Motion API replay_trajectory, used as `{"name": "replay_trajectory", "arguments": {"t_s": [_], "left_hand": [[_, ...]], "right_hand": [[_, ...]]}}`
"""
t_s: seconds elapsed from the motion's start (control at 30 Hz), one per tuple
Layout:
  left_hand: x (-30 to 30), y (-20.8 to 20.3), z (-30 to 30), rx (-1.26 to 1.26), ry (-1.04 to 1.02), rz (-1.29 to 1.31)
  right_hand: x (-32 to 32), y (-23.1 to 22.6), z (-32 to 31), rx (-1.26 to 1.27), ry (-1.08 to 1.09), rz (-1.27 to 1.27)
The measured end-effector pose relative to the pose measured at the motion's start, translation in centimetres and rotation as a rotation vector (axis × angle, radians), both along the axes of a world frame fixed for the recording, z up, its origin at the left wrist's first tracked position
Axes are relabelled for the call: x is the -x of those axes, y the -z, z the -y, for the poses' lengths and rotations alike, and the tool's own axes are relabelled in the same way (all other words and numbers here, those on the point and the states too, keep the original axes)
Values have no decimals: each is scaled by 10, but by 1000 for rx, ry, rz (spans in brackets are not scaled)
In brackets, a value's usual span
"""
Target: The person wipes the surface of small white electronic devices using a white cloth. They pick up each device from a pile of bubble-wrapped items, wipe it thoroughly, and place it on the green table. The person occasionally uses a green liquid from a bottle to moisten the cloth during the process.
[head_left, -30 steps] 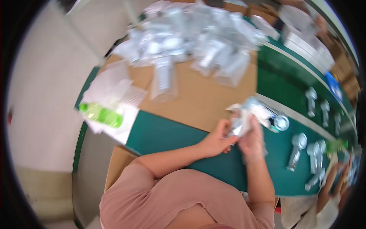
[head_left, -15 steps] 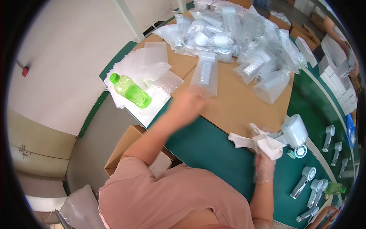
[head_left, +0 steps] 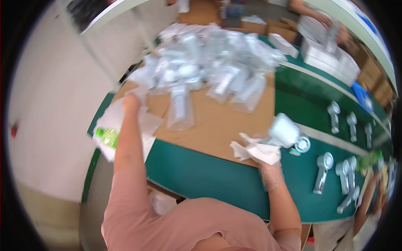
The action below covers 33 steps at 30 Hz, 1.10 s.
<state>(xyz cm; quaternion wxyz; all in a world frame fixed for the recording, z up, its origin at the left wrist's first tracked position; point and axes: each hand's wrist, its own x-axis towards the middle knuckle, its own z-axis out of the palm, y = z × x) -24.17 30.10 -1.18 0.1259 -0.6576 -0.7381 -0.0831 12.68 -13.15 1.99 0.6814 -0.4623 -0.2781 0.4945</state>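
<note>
The right hand (head_left: 270, 168) is closed on a soft, crumpled white cloth (head_left: 266, 154) gathered at the narrow end of a pale device (head_left: 284, 130), over the right part of the green bench (head_left: 188, 167). The smooth, block-headed device looks light, rigid and slippery; its cloth-covered end seems the surest hold. The left hand (head_left: 131, 100), well apart, is blurred at thin translucent sleeves (head_left: 150, 124); its grip cannot be told.

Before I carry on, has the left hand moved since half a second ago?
Yes: leftward and away from the body. Judged against the green bottle, the left hand went from its right to beyond it, at the flat bubble bags.
</note>
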Motion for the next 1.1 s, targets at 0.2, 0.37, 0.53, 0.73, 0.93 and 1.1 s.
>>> {"name": "replay_trajectory", "arguments": {"t_s": [0.2, 0.37, 0.53, 0.73, 0.93, 1.1], "left_hand": [[-48, -81, 23, -508, 467, 348], [-163, -64, 168, 57, 982, 901], [-249, -14, 233, 568, 1100, 410], [-249, -3, 255, 476, 1387, 365], [-248, 8, 249, 515, 1271, 338], [-248, 20, 242, 432, 1275, 343]], "right_hand": [[-28, 29, 1, -206, -25, 64], [-39, 45, -2, -378, 194, 359], [-46, 63, -6, -141, 263, 808], [-39, 60, -8, -181, 312, 581], [-51, 47, -1, 126, 329, 518], [-53, 26, 2, 319, 248, 415]]}}
